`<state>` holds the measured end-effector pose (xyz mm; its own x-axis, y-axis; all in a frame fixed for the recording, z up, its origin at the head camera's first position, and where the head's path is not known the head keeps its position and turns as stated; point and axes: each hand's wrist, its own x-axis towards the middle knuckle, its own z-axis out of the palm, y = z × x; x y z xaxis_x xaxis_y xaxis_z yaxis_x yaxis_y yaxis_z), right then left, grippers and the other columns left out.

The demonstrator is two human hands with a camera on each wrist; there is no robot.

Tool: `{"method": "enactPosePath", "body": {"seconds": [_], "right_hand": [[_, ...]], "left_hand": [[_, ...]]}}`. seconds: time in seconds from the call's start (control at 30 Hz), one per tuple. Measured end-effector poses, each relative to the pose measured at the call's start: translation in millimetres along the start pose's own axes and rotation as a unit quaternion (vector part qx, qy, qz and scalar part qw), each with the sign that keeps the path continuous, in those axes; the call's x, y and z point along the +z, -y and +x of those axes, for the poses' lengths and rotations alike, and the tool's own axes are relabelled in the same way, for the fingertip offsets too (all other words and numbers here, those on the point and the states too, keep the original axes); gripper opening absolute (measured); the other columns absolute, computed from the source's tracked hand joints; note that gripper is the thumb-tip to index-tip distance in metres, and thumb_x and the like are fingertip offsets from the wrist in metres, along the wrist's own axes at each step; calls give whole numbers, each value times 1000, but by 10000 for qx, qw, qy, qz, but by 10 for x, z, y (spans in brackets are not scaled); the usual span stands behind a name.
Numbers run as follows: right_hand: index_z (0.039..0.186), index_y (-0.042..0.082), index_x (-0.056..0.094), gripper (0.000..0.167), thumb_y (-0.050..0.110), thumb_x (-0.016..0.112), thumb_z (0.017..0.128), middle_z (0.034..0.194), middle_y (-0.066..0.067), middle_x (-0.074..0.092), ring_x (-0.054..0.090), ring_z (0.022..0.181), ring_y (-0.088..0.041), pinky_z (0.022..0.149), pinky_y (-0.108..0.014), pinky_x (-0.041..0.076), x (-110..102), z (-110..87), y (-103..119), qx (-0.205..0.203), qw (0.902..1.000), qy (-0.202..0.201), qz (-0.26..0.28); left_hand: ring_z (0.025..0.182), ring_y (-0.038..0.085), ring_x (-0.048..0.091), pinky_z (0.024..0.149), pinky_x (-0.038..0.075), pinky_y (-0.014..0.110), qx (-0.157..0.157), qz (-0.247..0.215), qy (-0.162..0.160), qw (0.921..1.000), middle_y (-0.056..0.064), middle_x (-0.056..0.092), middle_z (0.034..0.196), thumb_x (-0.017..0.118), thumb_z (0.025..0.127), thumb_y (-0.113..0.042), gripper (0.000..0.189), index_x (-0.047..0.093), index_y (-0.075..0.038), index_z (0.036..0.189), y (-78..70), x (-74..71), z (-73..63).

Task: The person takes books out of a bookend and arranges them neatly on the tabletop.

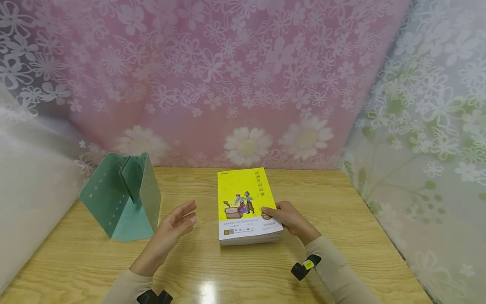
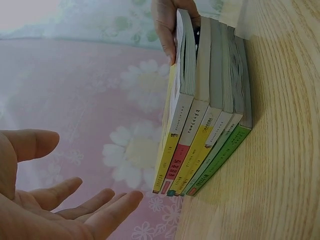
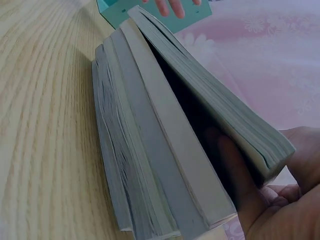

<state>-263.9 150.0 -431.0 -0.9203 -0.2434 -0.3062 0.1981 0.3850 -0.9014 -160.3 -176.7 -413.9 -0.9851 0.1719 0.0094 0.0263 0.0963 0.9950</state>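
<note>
A stack of several books point(image 2: 220, 65) lies flat on the table, its top one a yellow and white book point(image 1: 243, 192) with two drawn figures on the cover. At the stack's right side my right hand point(image 1: 294, 218) pinches this top book, thumb on the cover and fingers point(image 3: 235, 165) beneath it. In the right wrist view that edge is lifted, leaving a dark gap above the book below. My left hand point(image 1: 171, 230) hovers to the left of the stack with its fingers loosely extended, touching nothing.
A green folding bookend point(image 1: 133, 202) stands at the left of the wooden table point(image 1: 197, 270). Flowered pink cloth point(image 1: 235, 84) hangs along the back edge, and pale flowered cloth point(image 1: 429, 147) borders the right side.
</note>
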Motion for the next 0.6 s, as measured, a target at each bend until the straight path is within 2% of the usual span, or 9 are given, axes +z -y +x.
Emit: {"method": "enactPosePath", "body": {"seconds": [0.13,0.27,0.4,0.6], "right_hand": [[108,-4,67,39,32,64,93,79,-6,69,64,65,-13,56,-26,55,-36,-23,24,54,9980,-194,-606],[93,-2,70,36,34,65,92,75,-6,67,63,61,-14,55,-27,55,-98,-54,46,12,9918,-364,-1228],[80,0,68,32,30,67,91,73,-8,67,65,59,-16,57,-33,58,-172,-69,47,-51,9896,-329,-1400],[82,0,71,29,29,71,87,73,-8,68,65,57,-16,61,-38,60,-232,-83,60,-26,9856,-378,-1649]], "left_hand": [[137,38,34,106,41,46,15,37,2,10000,18,32,151,54,99,-20,56,31,-8,149,-1,-11,3],[137,38,35,105,42,46,-11,65,-37,10000,18,33,151,54,99,-19,55,32,-8,148,-5,-14,3],[136,38,35,105,42,46,-23,91,-68,9999,18,34,151,54,99,-17,54,33,-8,148,-26,-9,5],[137,38,34,106,41,47,2,203,16,9998,19,33,151,55,99,-17,54,34,-8,147,-71,16,5]]}}
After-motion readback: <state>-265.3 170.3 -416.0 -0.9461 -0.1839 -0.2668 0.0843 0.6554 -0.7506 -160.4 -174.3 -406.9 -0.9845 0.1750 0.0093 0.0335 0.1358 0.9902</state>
